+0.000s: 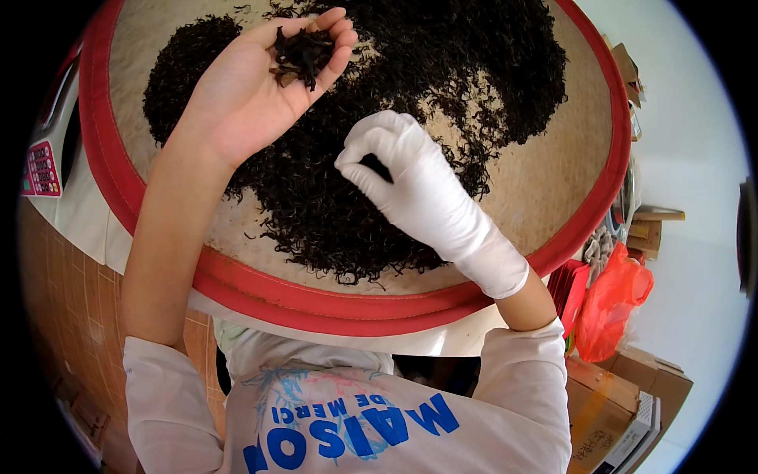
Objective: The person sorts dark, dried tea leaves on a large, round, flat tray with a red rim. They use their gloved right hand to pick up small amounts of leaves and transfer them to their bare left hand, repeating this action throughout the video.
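- Head view, the only one I have: I look straight down on a big round woven tray (553,189) with a thick red rim, which fills most of the picture.
- A dark heap of dried tea leaves (332,213) lies spread over the tray's middle and upper part, with bare woven patches along the upper left and the right side.
- My left hand (264,87) is bare, palm up and cupped above the upper left part of the heap; it holds a small clump of leaves (302,54) in the half-curled fingers.
- My right hand (410,178) wears a white glove and hovers over the centre of the heap, thumb and forefinger narrowed to a pinch with a few dark leaves showing between them.
- The two hands are near each other but apart, the right one lower and to the right of the left.
- The tray sits on a white table (87,221) that shows at its left edge.
- Right of the tray I see an orange plastic bag (612,304) and, below it, brown cardboard boxes (624,387).
- At the far left edge there is a pink-and-white device (43,166) with buttons, partly cut off.
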{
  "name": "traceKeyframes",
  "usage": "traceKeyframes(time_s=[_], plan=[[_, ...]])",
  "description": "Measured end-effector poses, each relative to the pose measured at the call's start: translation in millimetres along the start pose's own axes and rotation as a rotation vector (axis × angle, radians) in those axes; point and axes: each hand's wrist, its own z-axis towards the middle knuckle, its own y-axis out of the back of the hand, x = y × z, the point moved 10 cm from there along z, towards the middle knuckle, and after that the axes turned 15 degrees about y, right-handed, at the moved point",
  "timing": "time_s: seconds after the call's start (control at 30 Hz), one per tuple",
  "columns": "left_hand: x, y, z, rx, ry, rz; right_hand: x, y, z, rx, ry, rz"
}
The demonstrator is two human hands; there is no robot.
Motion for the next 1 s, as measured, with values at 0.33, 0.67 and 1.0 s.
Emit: traceKeyframes(time_s=[0.33,0.67,1.0], plan=[[2.0,-3.0,-1.8,-0.038,-0.028,0.018,-15.8,30.4,0.3,-0.065,-0.088,0.105],[-2.0,-0.1,-1.1,0.009,-0.004,-0.033,2.1,-21.6,8.5,0.208,0.087,-0.258],[-2.6,-1.2,-1.4,0.025,-0.028,-0.016,-39.3,50.8,-17.3,0.046,-0.468,0.643]])
